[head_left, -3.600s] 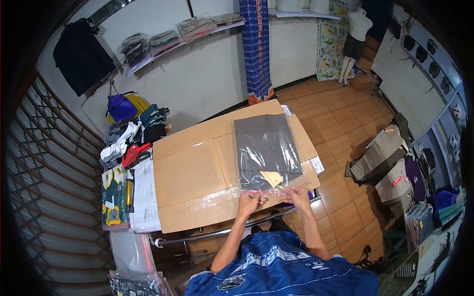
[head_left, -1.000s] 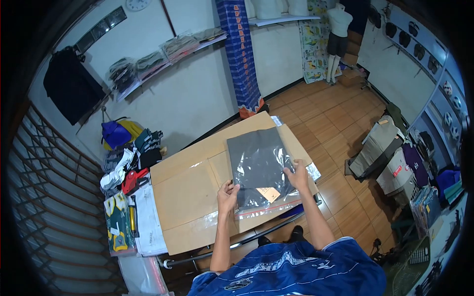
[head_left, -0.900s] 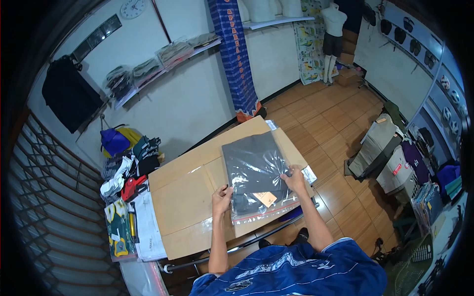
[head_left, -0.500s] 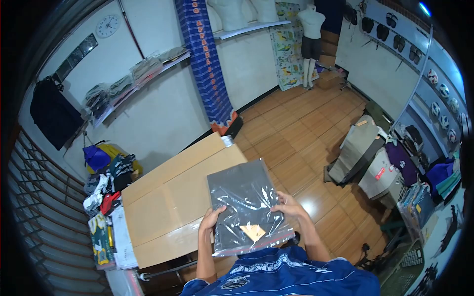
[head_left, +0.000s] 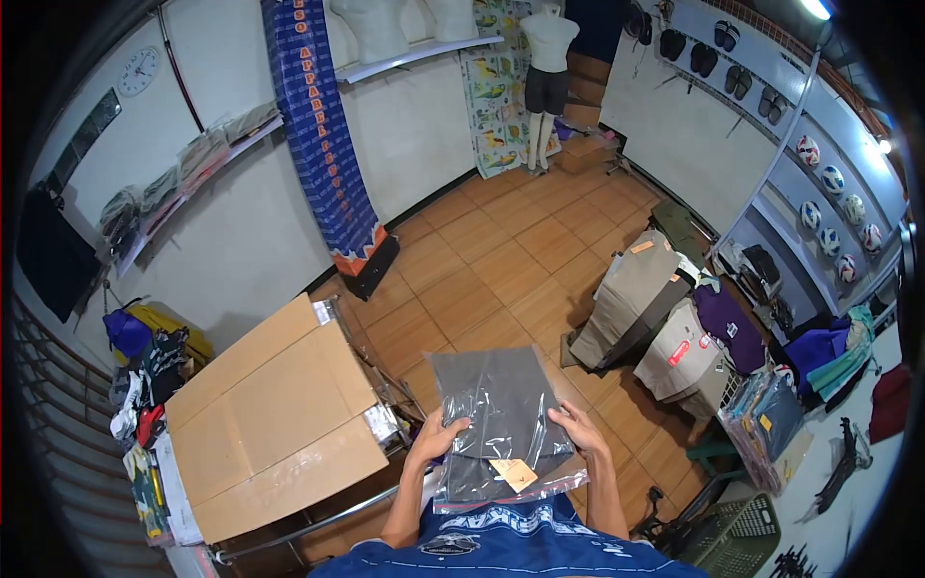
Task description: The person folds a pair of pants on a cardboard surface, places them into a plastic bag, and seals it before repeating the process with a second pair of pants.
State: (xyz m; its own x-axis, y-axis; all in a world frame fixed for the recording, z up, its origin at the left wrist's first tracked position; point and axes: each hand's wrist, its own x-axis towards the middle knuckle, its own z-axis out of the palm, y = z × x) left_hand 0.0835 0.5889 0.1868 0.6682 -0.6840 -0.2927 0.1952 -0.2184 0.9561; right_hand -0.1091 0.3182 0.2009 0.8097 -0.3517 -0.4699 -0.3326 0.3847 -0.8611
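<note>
A dark grey folded garment in a clear plastic bag (head_left: 501,414) is held up in front of the person's blue shirt. My left hand (head_left: 439,433) grips its left edge, with the thumb on top of the plastic. On the opposite edge my right hand (head_left: 578,429) is closed in the same way, thumb over the front. A yellowish tag (head_left: 514,473) shows through the plastic near the bag's bottom, above a reddish seal strip. The fingers beneath the bag are hidden.
A cardboard-topped table (head_left: 270,414) stands at the left, with clothes piled beyond it. On the right are draped trousers (head_left: 631,299), stacked bagged garments (head_left: 766,424) and a green crate (head_left: 737,539). A mannequin (head_left: 547,77) stands at the back.
The view has turned right, so the table now lies further left. Both hands and the bagged garment have moved off the table's edge and are now over the floor.
</note>
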